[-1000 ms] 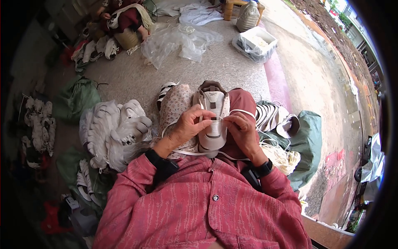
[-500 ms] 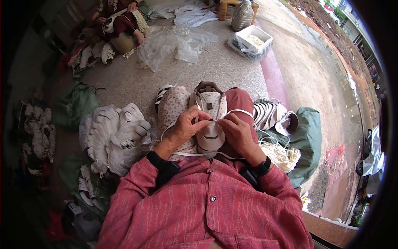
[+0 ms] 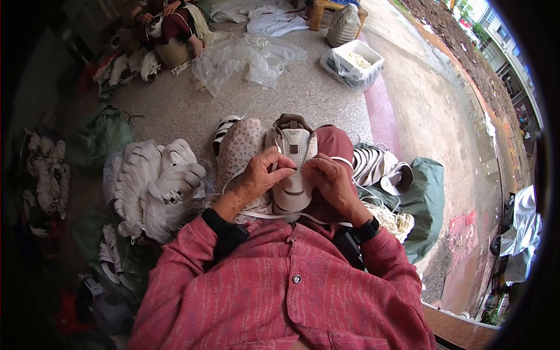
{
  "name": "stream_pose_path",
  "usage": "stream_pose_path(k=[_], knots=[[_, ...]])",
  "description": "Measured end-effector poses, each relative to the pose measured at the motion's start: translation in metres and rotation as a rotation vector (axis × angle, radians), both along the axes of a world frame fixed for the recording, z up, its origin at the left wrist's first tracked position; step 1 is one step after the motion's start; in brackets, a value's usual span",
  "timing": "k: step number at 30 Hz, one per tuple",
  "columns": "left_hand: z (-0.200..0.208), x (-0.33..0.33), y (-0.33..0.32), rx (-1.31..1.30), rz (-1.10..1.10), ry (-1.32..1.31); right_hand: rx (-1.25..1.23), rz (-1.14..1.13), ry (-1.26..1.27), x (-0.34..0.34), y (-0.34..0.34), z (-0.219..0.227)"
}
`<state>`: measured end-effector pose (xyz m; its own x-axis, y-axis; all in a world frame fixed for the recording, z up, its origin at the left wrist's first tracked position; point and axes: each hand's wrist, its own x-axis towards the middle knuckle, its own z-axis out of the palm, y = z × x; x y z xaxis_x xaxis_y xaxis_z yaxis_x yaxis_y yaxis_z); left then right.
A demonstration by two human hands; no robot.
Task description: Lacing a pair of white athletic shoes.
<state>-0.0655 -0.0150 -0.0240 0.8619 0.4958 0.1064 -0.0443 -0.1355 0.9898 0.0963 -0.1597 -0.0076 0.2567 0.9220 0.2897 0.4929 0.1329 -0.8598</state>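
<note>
A beige and white shoe upper [image 3: 293, 198] with a brown collar lies on my lap between my thighs, toe toward me. My left hand [image 3: 262, 175] is closed in a pinch over the left side of its lacing area, thumb and forefinger meeting near the middle. Opposite it, my right hand [image 3: 332, 179] pinches at the right edge of the opening. A white shoelace [image 3: 343, 160] runs from the right hand over my right thigh, and more of it loops across my lap below the toe. The lace ends between my fingertips are too small to make out.
White shoe uppers [image 3: 140, 189] are heaped at my left. On the right are stacked uppers [image 3: 368, 168], a bundle of white laces [image 3: 396, 221] and a green sack [image 3: 429, 201]. Ahead lie a plastic sheet [image 3: 251, 63] and a white tub [image 3: 373, 61]; another person [image 3: 178, 32] sits far left.
The dark lace tip seen between my fingertips no longer shows. My fingers have shifted slightly over the shoe upper, and the whole view has moved a little.
</note>
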Motion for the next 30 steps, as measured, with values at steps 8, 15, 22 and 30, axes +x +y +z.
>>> stream_pose_path(k=[8,15,22,30], knots=[[0.0,-0.002,0.002,0.148,0.01,0.009,-0.002,-0.036,-0.154,-0.008,0.0,-0.004],[0.011,-0.008,-0.002,0.224,-0.013,-0.007,-0.233,0.031,0.572,-0.001,-0.002,-0.001],[0.015,-0.009,-0.007,0.319,0.06,0.011,-0.007,-0.127,0.287,-0.018,0.005,-0.017],[0.011,-0.009,-0.006,0.338,0.054,0.004,0.096,-0.094,-0.54,-0.013,0.0,-0.002]])
